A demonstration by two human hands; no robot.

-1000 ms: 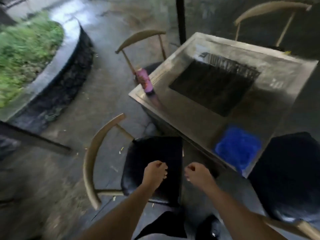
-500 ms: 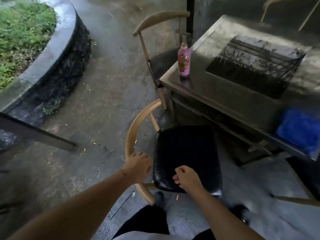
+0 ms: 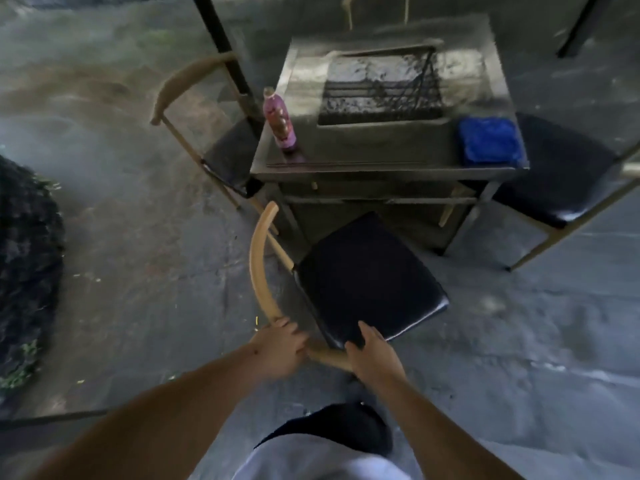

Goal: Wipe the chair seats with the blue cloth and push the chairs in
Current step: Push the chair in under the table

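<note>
Left hand: the left hand [image 3: 282, 351] is wrapped around the curved pale wooden backrest rail [image 3: 258, 268] of the nearest chair, fingers curled over the rail near its lower bend.
Right hand: the right hand [image 3: 372, 355] grips the same rail just to the right of the left hand, with its fingers [image 3: 369, 332] reaching forward onto the rear edge of the seat.
Grip: both hands are closed on the chair; a short stretch of rail shows between them.
Held chair: the square black padded seat [image 3: 370, 278] lies just ahead of the 2 hands, turned at an angle, its far corner tucked under the near edge of the table.
Table: the dark grey rectangular table with a recessed grill in its middle [image 3: 391, 168] stands ahead of the grip, beyond the seat.
Blue cloth: the folded blue cloth [image 3: 490, 142] lies on the table's near right corner, ahead and to the right of the grip, well apart from both hands.
Bottle: 1 pink plastic bottle [image 3: 280, 121] stands upright on the table's near left corner, ahead of the left hand.
Other chairs: 1 black-seated wooden chair [image 3: 225, 150] stands at the table's left side, ahead and left of the grip; another black-seated chair [image 3: 561, 181] stands at the right side, beside the cloth corner.
Focus: the picture is motion-blurred, so fine finger contact is hard to tell.
</note>
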